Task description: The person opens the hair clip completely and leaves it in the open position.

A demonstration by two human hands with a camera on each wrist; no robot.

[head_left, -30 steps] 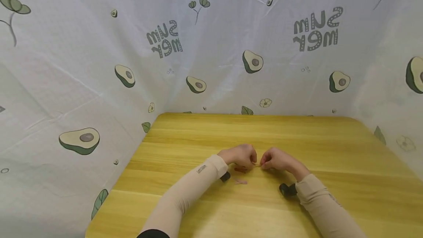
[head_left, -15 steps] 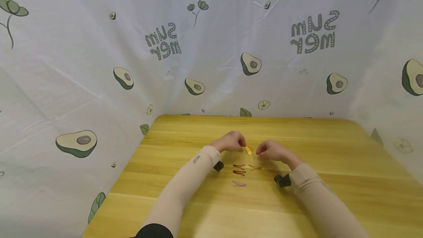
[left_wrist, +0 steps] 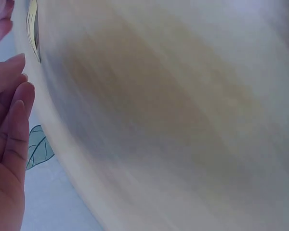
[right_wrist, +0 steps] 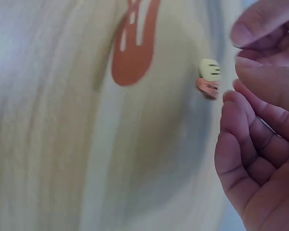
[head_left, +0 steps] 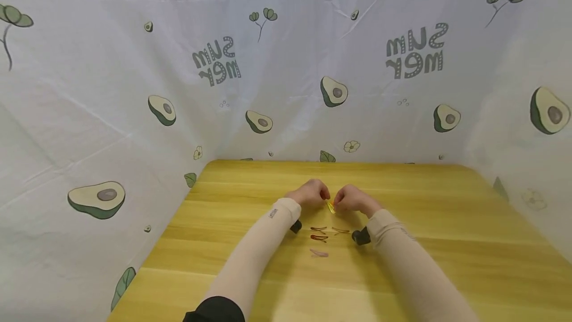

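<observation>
yellow hair clip [head_left: 331, 207], slim and tapered, lies between the two hands toward the far part of the bench [head_left: 438, 198], with an orange hair clip [right_wrist: 208, 88] tucked against it; their slotted ends overlap, slightly blurred, in the right wrist view. the left hand [head_left: 309, 193] and right hand [head_left: 352, 198] arch over this pair, fingers bent and fingertips close to the clips; whether either hand is grasping or has released them, i cannot tell.

nearer the person, four more clips lie spread into narrow v shapes: a dark brown clip [head_left: 319, 229] beside a tan clip [head_left: 341, 230], then a red-brown clip [head_left: 319, 238], then a pink clip [head_left: 319, 253], each apart from the next.

the bench has smooth yellow wood grain and rounded far corners. its surface runs wide past both beige sleeves [head_left: 254, 247], with more room on the right. beyond the far edge hangs a creased white cloth [head_left: 286, 63] printed with avocados and leaves.
</observation>
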